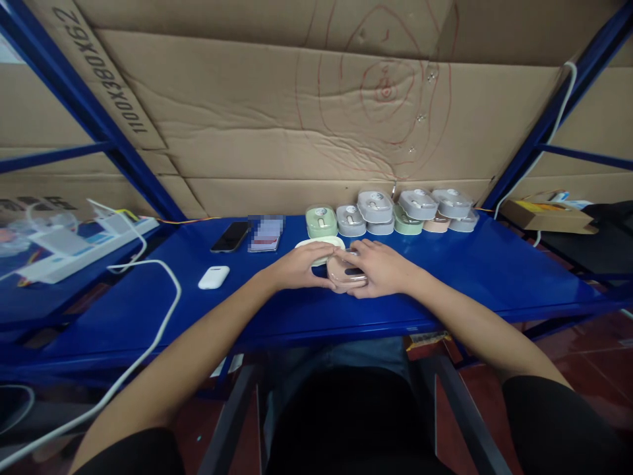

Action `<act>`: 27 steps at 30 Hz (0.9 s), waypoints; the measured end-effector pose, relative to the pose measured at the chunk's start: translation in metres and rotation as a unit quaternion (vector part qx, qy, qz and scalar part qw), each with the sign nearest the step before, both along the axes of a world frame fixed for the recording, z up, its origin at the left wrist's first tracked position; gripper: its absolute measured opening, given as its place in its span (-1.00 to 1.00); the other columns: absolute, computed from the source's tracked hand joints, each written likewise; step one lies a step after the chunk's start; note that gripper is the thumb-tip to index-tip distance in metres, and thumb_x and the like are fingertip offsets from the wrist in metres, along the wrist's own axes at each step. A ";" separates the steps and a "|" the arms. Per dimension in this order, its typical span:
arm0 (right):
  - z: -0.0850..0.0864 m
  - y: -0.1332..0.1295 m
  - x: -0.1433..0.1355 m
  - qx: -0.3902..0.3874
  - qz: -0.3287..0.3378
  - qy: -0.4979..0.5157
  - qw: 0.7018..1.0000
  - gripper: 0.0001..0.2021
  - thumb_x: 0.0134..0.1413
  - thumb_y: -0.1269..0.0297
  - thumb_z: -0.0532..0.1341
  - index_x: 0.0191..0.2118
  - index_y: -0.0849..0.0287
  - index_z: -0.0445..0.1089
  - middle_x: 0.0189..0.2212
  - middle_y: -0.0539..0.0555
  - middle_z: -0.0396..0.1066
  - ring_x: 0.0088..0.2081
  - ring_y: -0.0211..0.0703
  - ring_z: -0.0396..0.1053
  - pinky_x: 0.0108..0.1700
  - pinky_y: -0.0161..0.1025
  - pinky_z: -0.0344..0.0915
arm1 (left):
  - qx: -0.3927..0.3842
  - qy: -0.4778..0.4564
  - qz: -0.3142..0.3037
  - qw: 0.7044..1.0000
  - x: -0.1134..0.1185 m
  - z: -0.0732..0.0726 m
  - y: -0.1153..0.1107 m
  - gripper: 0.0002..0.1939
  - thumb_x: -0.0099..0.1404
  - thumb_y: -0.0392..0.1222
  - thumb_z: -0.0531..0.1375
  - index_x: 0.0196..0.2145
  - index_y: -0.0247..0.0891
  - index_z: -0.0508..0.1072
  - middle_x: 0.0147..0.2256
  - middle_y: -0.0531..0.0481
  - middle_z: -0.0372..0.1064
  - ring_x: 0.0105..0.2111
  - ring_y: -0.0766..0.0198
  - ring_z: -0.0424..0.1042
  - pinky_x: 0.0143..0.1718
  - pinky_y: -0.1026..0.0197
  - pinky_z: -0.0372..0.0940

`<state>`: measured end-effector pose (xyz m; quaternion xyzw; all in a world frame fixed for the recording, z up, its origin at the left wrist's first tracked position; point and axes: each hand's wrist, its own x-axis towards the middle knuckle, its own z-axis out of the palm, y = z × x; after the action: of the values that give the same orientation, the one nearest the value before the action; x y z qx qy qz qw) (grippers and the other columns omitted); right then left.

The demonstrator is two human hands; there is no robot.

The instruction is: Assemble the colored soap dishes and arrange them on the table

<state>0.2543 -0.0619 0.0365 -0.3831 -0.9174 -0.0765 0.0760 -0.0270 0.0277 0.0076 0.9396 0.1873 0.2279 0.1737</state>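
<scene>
A small pinkish-beige box with a clear lid [341,276] is held between both hands just above the front part of the blue table. My left hand [304,265] grips its left side, thumb near the lower edge. On the right side, my right hand [378,269] has its fingers wrapped round the box and over its top. Right behind the hands lies a pale cream, rounded piece [321,243], partly covered by the left hand. A green box with a clear lid [321,222] stands behind that piece.
Several grey, green and pink lidded boxes [376,208] stand at the table's back, some stacked. On the left are a dark phone [230,237], a second phone [267,233], a white earbud case [214,278] and a white cable [171,300]. Blue posts flank the table [494,284].
</scene>
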 end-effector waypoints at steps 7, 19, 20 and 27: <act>0.000 0.004 0.001 -0.032 0.007 0.031 0.999 0.01 0.21 -0.16 0.49 0.62 0.17 0.21 0.15 0.35 0.48 0.05 0.29 0.44 0.06 0.12 0.43 | -0.032 0.029 0.033 0.999 0.003 0.006 -0.006 -0.05 0.18 0.38 0.59 0.38 -0.11 0.56 0.32 -0.25 0.59 0.35 -0.29 0.55 0.45 -0.35 0.37; -0.008 0.006 -0.001 -0.037 -0.014 0.069 0.997 0.06 0.19 -0.35 0.47 0.55 0.28 0.25 0.15 0.41 0.51 0.14 0.42 0.47 0.18 0.30 0.46 | -0.043 0.011 0.065 0.997 0.007 0.002 -0.014 0.05 0.17 0.39 0.55 0.46 -0.16 0.45 0.37 -0.35 0.52 0.33 -0.32 0.54 0.39 -0.37 0.41; -0.007 0.007 0.000 -0.042 -0.016 0.072 0.996 0.09 0.18 -0.34 0.49 0.57 0.30 0.22 0.16 0.43 0.51 0.16 0.44 0.47 0.20 0.31 0.45 | -0.044 0.008 0.064 0.997 0.008 0.002 -0.014 0.06 0.17 0.38 0.55 0.47 -0.16 0.43 0.37 -0.35 0.51 0.33 -0.31 0.55 0.39 -0.36 0.42; -0.003 0.016 0.020 -0.105 0.020 0.104 0.989 0.26 0.08 -0.27 0.57 0.70 0.13 0.00 0.36 0.41 0.42 0.32 0.45 0.44 0.28 0.30 0.48 | -0.030 0.015 0.061 0.998 0.002 0.004 -0.010 0.08 0.18 0.38 0.56 0.50 -0.07 0.38 0.35 -0.26 0.53 0.35 -0.29 0.51 0.44 -0.31 0.36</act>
<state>0.2738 -0.0462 0.0335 -0.3764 -0.9149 0.0617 0.1320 -0.0255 0.0172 0.0115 0.9242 0.2534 0.2183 0.1844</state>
